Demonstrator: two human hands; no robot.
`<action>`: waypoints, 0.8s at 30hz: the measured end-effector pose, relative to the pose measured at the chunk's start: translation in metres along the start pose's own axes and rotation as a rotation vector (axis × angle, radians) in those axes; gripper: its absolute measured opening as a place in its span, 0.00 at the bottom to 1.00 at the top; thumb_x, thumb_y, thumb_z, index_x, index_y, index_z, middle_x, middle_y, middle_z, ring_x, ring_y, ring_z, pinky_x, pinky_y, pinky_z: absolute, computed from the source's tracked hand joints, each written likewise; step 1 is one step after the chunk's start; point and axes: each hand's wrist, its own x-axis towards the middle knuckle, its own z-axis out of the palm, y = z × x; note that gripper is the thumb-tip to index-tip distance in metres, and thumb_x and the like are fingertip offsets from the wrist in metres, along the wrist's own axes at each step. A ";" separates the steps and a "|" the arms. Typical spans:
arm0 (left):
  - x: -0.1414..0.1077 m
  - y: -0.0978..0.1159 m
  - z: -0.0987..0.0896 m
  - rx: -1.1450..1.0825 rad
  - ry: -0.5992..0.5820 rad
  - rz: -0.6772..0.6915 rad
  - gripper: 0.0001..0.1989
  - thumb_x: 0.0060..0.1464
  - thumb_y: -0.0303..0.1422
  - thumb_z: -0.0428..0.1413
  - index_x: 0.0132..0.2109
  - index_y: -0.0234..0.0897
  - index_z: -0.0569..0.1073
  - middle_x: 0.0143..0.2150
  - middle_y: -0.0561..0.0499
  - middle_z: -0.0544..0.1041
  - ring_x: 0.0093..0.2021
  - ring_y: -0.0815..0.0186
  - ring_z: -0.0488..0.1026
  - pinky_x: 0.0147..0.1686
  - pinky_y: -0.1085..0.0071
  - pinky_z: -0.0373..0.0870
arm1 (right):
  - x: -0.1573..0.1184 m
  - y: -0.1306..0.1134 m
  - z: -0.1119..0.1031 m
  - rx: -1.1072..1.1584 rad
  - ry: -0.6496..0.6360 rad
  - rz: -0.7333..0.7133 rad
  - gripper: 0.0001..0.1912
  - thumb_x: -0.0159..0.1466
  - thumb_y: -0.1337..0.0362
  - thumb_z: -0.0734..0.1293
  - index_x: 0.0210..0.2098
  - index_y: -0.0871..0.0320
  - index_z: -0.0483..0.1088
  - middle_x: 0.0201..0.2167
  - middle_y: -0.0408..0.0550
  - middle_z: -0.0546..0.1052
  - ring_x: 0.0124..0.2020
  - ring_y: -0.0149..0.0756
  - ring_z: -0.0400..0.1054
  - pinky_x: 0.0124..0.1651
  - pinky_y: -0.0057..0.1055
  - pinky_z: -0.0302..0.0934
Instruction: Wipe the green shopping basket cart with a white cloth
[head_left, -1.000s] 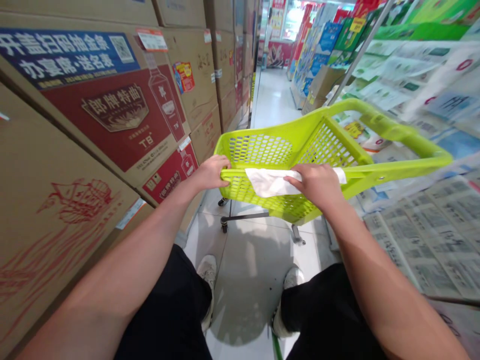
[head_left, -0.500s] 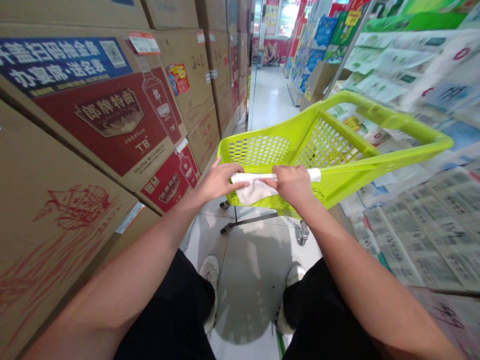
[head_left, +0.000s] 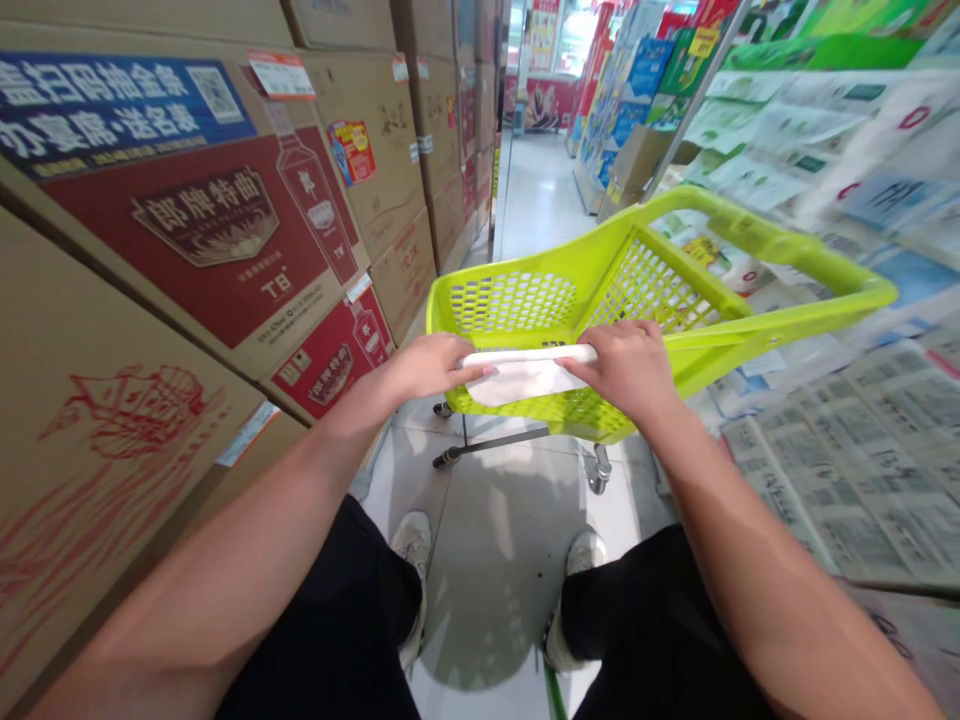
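A white cloth (head_left: 521,378) lies folded over the near rim of a yellow-green shopping cart (head_left: 517,290). My left hand (head_left: 439,366) grips the cloth's left end at the rim, thumb on the near side. At the right end, my right hand (head_left: 630,365) is closed on the cloth and rim, its thumb pointing left. The cloth stretches flat between both hands, its lower edge hanging outside the basket. The cart's handle (head_left: 817,260) rises at the right.
Stacked cardboard boxes (head_left: 202,220) line the left side. Shelves of packaged paper goods (head_left: 847,150) stand close on the right. The tiled floor (head_left: 480,560) shows the cart's wheels and my shoes. An aisle (head_left: 540,185) runs ahead.
My right hand has slid right along the rim. The cloth between my hands looks flatter and more stretched out. My left hand stays near the left end.
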 end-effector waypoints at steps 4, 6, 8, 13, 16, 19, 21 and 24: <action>0.006 0.026 0.005 0.075 -0.025 -0.004 0.25 0.67 0.56 0.50 0.44 0.38 0.76 0.43 0.43 0.82 0.43 0.54 0.79 0.38 0.63 0.69 | 0.004 -0.030 0.003 0.157 0.071 -0.190 0.28 0.73 0.42 0.59 0.53 0.57 0.77 0.55 0.58 0.78 0.58 0.51 0.64 0.64 0.45 0.48; 0.008 0.030 0.010 0.050 -0.014 0.011 0.22 0.69 0.51 0.49 0.48 0.38 0.76 0.46 0.43 0.82 0.46 0.54 0.79 0.40 0.63 0.69 | 0.009 -0.046 0.008 0.197 0.052 -0.247 0.29 0.75 0.43 0.57 0.56 0.58 0.75 0.57 0.58 0.76 0.59 0.50 0.63 0.63 0.42 0.49; 0.010 0.025 0.014 0.001 -0.004 0.018 0.20 0.69 0.49 0.50 0.50 0.39 0.76 0.48 0.44 0.82 0.48 0.54 0.79 0.42 0.63 0.70 | 0.014 -0.058 0.014 0.189 -0.011 -0.257 0.28 0.76 0.44 0.56 0.56 0.58 0.75 0.53 0.57 0.79 0.56 0.50 0.65 0.59 0.41 0.51; 0.009 0.006 0.016 -0.191 0.088 0.023 0.18 0.65 0.49 0.56 0.48 0.39 0.78 0.45 0.47 0.83 0.45 0.58 0.78 0.43 0.65 0.70 | 0.019 -0.058 0.021 0.142 -0.100 -0.203 0.22 0.77 0.49 0.58 0.51 0.58 0.77 0.43 0.53 0.82 0.44 0.45 0.71 0.49 0.38 0.52; 0.009 0.002 0.015 -0.365 0.216 0.016 0.16 0.59 0.47 0.62 0.42 0.38 0.78 0.40 0.48 0.82 0.41 0.61 0.78 0.42 0.67 0.70 | 0.018 -0.050 0.019 0.150 -0.041 -0.197 0.19 0.77 0.53 0.59 0.50 0.55 0.79 0.41 0.51 0.83 0.42 0.44 0.71 0.45 0.37 0.52; 0.010 0.004 0.014 -0.518 0.291 0.031 0.14 0.57 0.45 0.65 0.36 0.38 0.78 0.37 0.48 0.82 0.39 0.62 0.77 0.42 0.67 0.71 | 0.014 -0.046 0.013 0.175 0.000 -0.224 0.19 0.77 0.53 0.60 0.47 0.53 0.81 0.39 0.50 0.83 0.41 0.43 0.71 0.44 0.37 0.53; 0.011 0.007 0.012 -0.579 0.330 0.045 0.13 0.56 0.44 0.66 0.35 0.38 0.78 0.36 0.48 0.82 0.39 0.63 0.77 0.43 0.66 0.72 | 0.011 -0.047 0.009 0.193 0.028 -0.242 0.18 0.77 0.54 0.61 0.46 0.53 0.81 0.38 0.50 0.83 0.41 0.43 0.71 0.44 0.37 0.54; 0.011 0.010 0.007 -0.598 0.345 0.042 0.13 0.54 0.43 0.67 0.35 0.38 0.79 0.37 0.48 0.83 0.39 0.62 0.78 0.44 0.65 0.73 | 0.008 -0.051 0.000 0.228 0.079 -0.237 0.19 0.77 0.53 0.61 0.45 0.54 0.81 0.40 0.50 0.83 0.42 0.43 0.71 0.45 0.37 0.55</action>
